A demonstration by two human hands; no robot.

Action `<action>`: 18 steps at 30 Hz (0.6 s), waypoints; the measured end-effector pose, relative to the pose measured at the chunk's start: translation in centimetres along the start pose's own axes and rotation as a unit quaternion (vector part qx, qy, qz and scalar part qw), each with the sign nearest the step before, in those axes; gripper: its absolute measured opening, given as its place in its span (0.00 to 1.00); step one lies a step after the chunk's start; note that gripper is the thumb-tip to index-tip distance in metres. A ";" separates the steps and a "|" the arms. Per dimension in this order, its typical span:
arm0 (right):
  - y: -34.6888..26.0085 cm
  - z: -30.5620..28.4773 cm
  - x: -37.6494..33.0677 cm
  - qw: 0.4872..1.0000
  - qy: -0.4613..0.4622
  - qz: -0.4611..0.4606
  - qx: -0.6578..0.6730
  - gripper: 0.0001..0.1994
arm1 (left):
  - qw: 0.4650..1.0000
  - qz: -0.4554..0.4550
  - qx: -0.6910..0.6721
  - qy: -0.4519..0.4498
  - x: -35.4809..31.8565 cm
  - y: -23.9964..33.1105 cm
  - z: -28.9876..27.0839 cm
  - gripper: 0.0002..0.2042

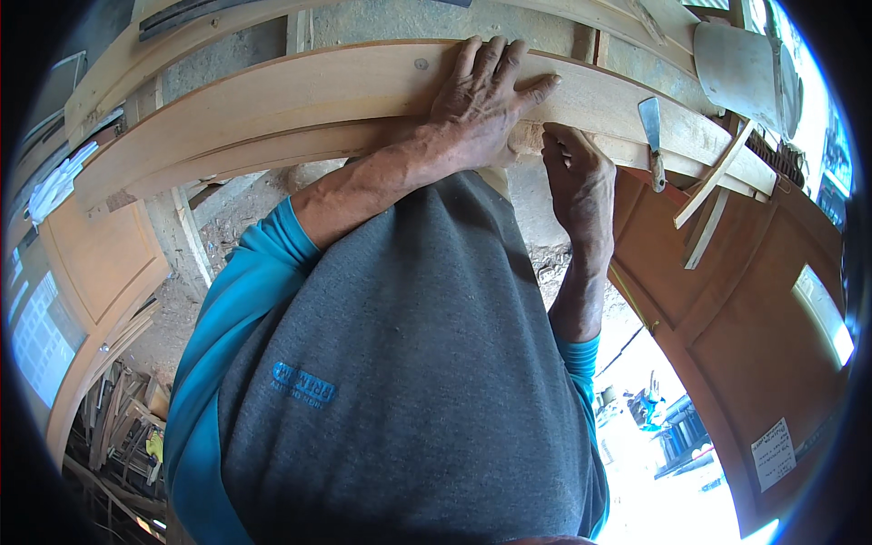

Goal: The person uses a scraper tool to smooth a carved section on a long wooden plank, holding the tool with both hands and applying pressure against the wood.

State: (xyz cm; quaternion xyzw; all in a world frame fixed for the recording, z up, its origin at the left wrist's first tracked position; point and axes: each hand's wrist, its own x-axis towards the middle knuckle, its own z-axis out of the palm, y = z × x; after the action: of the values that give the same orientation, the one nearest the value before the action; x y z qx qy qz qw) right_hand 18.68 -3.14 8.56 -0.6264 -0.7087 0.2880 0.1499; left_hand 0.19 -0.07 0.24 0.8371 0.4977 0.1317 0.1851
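Observation:
A long pale wooden board [318,86] with a stepped front edge lies across in front of me. My left hand [481,95] rests flat on its top, fingers stretched and spread, holding nothing. At the board's near edge, just right of the left hand, my right hand [579,173] is closed with its fingers curled in. Whatever it may grip is hidden by the fingers. Close to the right hand, the wood edge [527,138] looks rough and lighter. A putty knife [651,136] with a wooden handle lies across the board further right, blade pointing away.
Loose wooden strips [718,173] stick out at the board's right end, below a grey-white curved container [740,77]. Brown panelled doors stand on the right [727,300] and left [100,254]. Scrap wood [118,427] is heaped at the lower left. A white cloth [59,182] lies far left.

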 end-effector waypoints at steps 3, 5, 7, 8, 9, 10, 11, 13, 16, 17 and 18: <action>-0.2 0.0 0.1 1.000 -0.008 0.006 0.000 0.08 | 1.000 0.000 0.001 0.004 0.0 0.1 -0.1 0.60; 0.0 0.1 0.1 1.000 -0.011 0.009 -0.001 0.08 | 1.000 0.000 0.001 0.004 0.0 0.1 -0.2 0.60; 0.0 0.1 0.0 1.000 -0.012 0.012 -0.001 0.08 | 1.000 0.001 0.001 0.005 0.0 0.1 -0.3 0.60; -0.1 0.1 0.0 1.000 -0.012 0.012 0.001 0.08 | 1.000 -0.001 0.000 0.005 0.0 0.1 -0.3 0.60; -0.1 0.1 0.0 1.000 -0.012 0.012 0.003 0.08 | 1.000 -0.002 -0.001 0.005 0.0 0.1 -0.2 0.60; -0.1 0.0 0.0 1.000 -0.013 0.015 0.006 0.07 | 1.000 -0.003 -0.002 0.005 0.0 0.1 -0.2 0.60; -0.1 -0.2 -0.1 1.000 -0.013 0.019 0.009 0.07 | 1.000 -0.002 0.001 0.001 0.0 0.1 -0.2 0.60; 0.1 -0.4 -0.1 1.000 -0.009 0.023 0.014 0.07 | 1.000 -0.001 0.008 -0.005 0.0 0.1 -0.2 0.60; 0.5 -0.7 -0.5 0.999 0.002 0.026 0.018 0.07 | 1.000 -0.002 -0.010 0.003 -0.1 0.2 -0.3 0.60; 0.6 -0.9 -0.4 0.999 0.008 0.023 0.020 0.07 | 1.000 -0.006 -0.006 -0.009 0.2 0.1 -0.6 0.60; 0.7 -1.2 -0.4 0.999 0.013 0.020 0.022 0.07 | 1.000 -0.009 -0.002 -0.021 0.2 0.3 -0.9 0.60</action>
State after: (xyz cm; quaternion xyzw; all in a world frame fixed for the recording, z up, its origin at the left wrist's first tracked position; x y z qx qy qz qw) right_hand 19.95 -3.21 9.12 -0.6410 -0.6874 0.2983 0.1665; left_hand 0.12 0.12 1.17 0.8346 0.5012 0.1137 0.1983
